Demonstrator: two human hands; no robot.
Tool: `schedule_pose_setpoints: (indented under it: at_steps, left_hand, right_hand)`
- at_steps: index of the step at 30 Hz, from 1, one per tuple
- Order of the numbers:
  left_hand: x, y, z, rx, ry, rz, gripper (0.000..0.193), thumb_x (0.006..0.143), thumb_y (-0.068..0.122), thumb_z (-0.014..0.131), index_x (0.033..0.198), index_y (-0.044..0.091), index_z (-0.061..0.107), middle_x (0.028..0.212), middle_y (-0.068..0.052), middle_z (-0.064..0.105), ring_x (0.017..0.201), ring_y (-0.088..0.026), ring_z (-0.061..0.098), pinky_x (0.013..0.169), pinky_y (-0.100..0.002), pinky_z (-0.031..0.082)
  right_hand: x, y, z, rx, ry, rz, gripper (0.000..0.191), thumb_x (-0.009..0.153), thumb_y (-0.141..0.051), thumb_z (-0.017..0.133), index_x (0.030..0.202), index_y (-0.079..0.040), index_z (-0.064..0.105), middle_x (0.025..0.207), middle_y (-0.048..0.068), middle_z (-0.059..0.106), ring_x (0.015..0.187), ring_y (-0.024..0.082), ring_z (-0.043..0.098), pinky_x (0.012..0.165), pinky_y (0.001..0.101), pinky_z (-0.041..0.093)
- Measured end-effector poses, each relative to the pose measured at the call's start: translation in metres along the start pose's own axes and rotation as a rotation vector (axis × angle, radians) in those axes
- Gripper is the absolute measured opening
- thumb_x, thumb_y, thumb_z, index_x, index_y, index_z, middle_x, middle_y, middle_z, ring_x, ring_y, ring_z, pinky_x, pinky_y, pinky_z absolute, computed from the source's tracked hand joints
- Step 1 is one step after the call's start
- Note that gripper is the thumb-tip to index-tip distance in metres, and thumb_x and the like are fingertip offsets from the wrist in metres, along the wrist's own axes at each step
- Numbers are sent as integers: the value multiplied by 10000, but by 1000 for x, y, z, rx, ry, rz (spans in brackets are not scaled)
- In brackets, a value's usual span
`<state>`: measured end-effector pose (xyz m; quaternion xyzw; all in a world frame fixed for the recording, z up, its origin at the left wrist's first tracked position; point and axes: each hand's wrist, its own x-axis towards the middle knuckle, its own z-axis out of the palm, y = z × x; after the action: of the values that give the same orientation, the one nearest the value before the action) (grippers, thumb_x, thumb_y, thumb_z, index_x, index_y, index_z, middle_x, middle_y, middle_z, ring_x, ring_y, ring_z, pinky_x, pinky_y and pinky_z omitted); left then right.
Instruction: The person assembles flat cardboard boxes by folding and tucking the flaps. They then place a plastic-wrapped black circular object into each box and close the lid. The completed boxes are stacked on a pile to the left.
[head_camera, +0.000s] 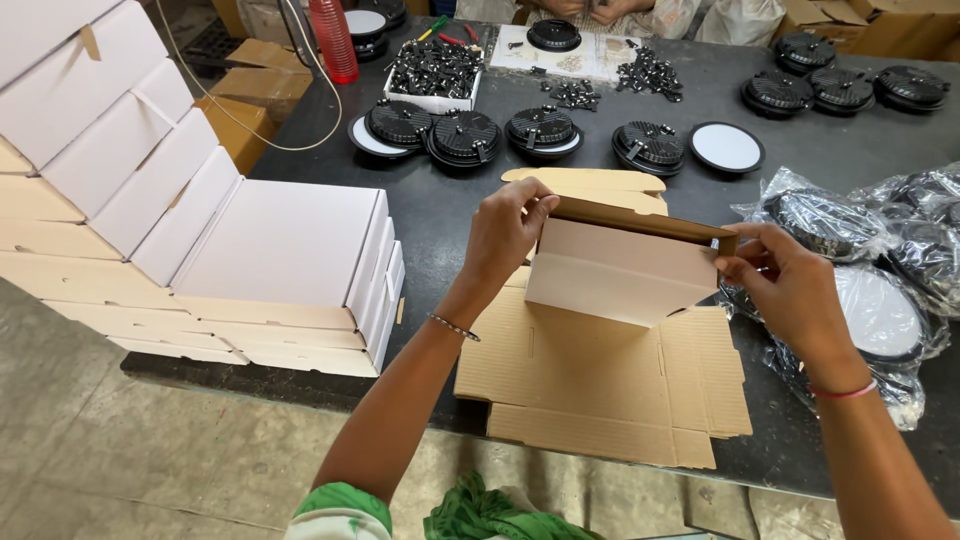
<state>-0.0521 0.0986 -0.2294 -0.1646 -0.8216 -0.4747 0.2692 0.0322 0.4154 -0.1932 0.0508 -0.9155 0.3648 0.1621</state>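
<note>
Got my left hand pinching one end of the raised flap of the die-cut cardboard box blank and my right hand pinching the other, right at the near table edge. If my grip slips, I reckon that flap springs flat or creases crooked.

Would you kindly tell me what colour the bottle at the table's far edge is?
Red: the ribbed bottle shows best in the head view.
</note>
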Motion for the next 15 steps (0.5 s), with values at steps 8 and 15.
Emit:
schedule_pose_setpoints:
  at_steps: [8, 15]
  left_hand:
    - [-2, 6, 6, 239, 121, 249, 159, 996, 197, 700, 938, 54, 662, 891, -91, 729, 821, -282, 708, 679, -382, 564]
    - [1, 11, 5, 3, 5, -137, 191, 918, 299, 737, 889, 110, 734, 740, -46, 760, 614, -169, 723, 568, -326, 550]
  right_hand:
    - [-1, -2, 2, -5, 31, -3, 345, 936, -79, 733, 1275, -55, 672, 910, 79, 737, 817, 134, 718, 729, 289, 574]
    - [1, -4, 5, -53, 66, 0, 348, 934, -65, 736, 1279, -63, 687, 913, 76, 749, 835, 137, 729, 746, 293, 580]
